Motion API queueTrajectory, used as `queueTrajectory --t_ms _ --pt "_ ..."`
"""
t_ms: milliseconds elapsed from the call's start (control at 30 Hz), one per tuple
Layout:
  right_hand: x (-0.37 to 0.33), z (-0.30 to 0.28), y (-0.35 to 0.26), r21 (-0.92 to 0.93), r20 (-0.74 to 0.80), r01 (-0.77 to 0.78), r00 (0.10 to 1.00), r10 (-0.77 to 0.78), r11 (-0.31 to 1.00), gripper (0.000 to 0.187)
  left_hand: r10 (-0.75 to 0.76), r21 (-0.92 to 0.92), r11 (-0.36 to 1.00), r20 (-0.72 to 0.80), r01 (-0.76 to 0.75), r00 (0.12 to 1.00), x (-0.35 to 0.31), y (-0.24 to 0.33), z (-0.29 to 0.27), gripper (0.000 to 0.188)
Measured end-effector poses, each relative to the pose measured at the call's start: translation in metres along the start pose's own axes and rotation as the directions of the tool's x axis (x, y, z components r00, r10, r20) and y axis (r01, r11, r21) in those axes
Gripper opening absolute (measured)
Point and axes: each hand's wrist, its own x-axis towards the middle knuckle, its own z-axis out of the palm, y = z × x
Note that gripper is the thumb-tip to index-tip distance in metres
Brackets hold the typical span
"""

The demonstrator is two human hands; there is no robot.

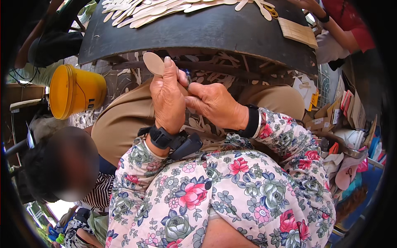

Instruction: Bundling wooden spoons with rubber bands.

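My left hand (168, 99) is closed on a pale wooden spoon (154, 63), its oval bowl sticking up past the thumb. The spoon's handle is hidden inside the hand. Close against it on the right, my right hand (219, 103) is closed too, its thumb and fingers pinched together by the left palm. A small dark, shiny bit (188, 77) shows between the two hands, too little of it to name. Both hands are above my lap, just in front of the near edge of a dark table (198, 37).
Many wooden spoons (157, 12) lie heaped on the table, with yellow rubber bands (271, 12) and a bundle of wooden pieces (295, 32) at right. A yellow bucket (78, 93) is at left. Cardboard (326, 115) is piled at right. People sit on both sides.
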Motion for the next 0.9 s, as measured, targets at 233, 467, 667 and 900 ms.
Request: queueTrajectory --t_ms 233,467,667,900 --pt "-0.004 -0.002 -0.012 0.688 0.250 -0.351 0.936 0.247 0.635 0.023 -0.014 -0.145 0.989 0.026 0.018 1.000 -0.005 0.005 0.009 0.041" --pt "0.005 -0.012 0.001 -0.216 -0.230 0.262 0.923 -0.310 0.940 0.014 -0.160 -0.183 0.971 -0.010 0.156 0.987 0.002 0.013 0.006 0.029" --pt "0.004 -0.003 0.006 -0.586 -0.137 0.291 0.885 -0.446 0.757 0.014 -0.041 -0.220 0.976 -0.120 0.014 0.992 0.012 0.003 -0.007 0.022" --pt "0.001 0.002 0.004 -0.456 -0.171 0.308 0.891 -0.422 0.835 0.021 -0.065 -0.365 0.930 -0.080 0.032 0.995 0.012 0.003 -0.004 0.021"
